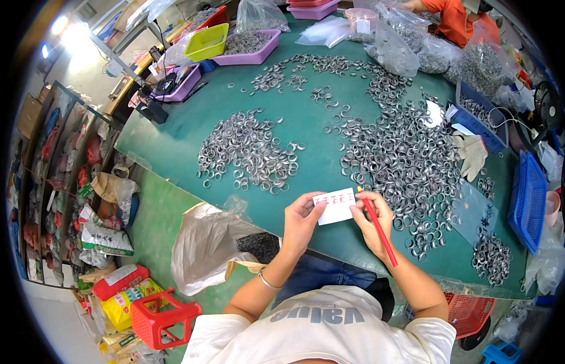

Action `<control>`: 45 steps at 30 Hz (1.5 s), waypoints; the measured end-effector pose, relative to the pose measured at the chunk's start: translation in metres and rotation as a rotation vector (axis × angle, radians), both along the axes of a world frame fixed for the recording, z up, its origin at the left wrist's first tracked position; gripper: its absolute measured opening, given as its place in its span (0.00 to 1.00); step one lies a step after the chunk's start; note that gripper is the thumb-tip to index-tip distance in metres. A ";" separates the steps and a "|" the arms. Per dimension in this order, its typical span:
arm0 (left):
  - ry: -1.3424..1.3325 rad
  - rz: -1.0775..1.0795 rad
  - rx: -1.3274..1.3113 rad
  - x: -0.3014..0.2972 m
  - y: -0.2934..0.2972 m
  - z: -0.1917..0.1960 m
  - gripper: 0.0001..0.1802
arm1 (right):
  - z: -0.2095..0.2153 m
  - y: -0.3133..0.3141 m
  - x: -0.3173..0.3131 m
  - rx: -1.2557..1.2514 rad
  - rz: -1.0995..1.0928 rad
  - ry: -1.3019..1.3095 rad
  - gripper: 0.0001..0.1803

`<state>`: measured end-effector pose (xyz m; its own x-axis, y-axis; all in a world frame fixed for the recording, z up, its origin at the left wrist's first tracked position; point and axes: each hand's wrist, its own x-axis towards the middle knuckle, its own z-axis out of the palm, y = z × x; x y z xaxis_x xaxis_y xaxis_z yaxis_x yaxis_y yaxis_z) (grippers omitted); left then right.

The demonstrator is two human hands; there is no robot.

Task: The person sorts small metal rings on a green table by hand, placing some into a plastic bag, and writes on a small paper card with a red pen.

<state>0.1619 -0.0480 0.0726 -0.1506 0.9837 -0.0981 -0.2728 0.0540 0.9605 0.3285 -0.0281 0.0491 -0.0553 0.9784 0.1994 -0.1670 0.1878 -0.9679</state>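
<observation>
A small white card (336,209) with red pen marks is held up at the near edge of the green table (319,139). My left hand (302,219) pinches its left side between thumb and fingers. At the card's right edge, my right hand (373,223) grips it too, with a red pen (381,233) lying across the fingers, its tip up by the card. Beyond the hands lies a large heap of grey metal rings (404,158). Left of it is a smaller pile of rings (249,151).
A white sack (203,246) with dark contents stands left of my arm, near a red stool (164,315). Blue baskets (528,200) and a glove (470,155) lie right. Purple trays (249,47) and filled bags (394,51) line the far side, where a person in orange (458,21) works.
</observation>
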 end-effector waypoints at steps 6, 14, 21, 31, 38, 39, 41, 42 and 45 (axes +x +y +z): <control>-0.030 -0.021 -0.022 0.002 -0.002 0.001 0.12 | 0.005 0.003 0.005 -0.021 -0.026 -0.019 0.15; -0.019 -0.003 -0.047 -0.007 -0.008 -0.012 0.11 | -0.001 0.002 0.000 0.025 -0.027 -0.065 0.16; 0.059 0.016 -0.034 -0.013 -0.020 -0.026 0.20 | -0.010 0.004 -0.001 0.008 0.040 -0.211 0.15; 0.081 0.061 -0.010 -0.023 -0.027 -0.030 0.21 | -0.014 0.004 -0.008 0.003 0.082 -0.345 0.15; 0.426 0.146 0.078 -0.031 -0.034 -0.027 0.19 | 0.015 0.021 0.048 0.058 -0.135 -0.382 0.10; 0.460 0.165 0.075 -0.036 -0.038 -0.029 0.19 | 0.024 0.026 0.063 0.078 -0.236 -0.377 0.08; 0.498 0.208 0.090 -0.039 -0.041 -0.038 0.17 | 0.026 0.039 0.111 0.068 -0.417 -0.337 0.07; 0.505 0.237 0.105 -0.038 -0.041 -0.044 0.17 | 0.028 0.045 0.136 0.077 -0.501 -0.321 0.06; 0.620 0.239 0.165 -0.026 -0.038 -0.040 0.15 | 0.016 0.064 0.240 0.173 -0.709 -0.429 0.06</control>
<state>0.1357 -0.0856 0.0326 -0.3455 0.9112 0.2243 0.3440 -0.0994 0.9337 0.5687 0.0359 0.0656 0.4547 0.7676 0.4516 0.4216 0.2611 -0.8684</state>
